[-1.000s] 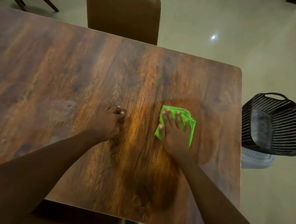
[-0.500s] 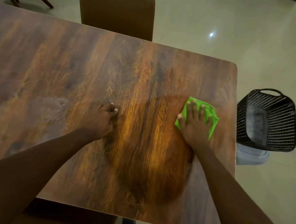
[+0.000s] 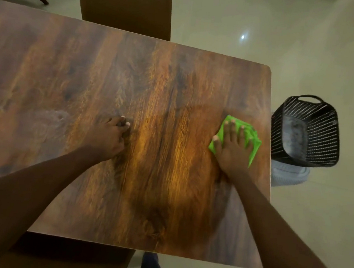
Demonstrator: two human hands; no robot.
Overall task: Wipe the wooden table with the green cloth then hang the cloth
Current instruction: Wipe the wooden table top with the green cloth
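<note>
My right hand (image 3: 233, 150), fingers spread flat on the green cloth (image 3: 249, 136), has slid rightward (near the table (image 3: 70, 69) edge); left hand (image 3: 106, 136) stays curled, empty.

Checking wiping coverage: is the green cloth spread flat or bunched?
Bunched: the green cloth shows folds, crumpled under the right hand.
</note>
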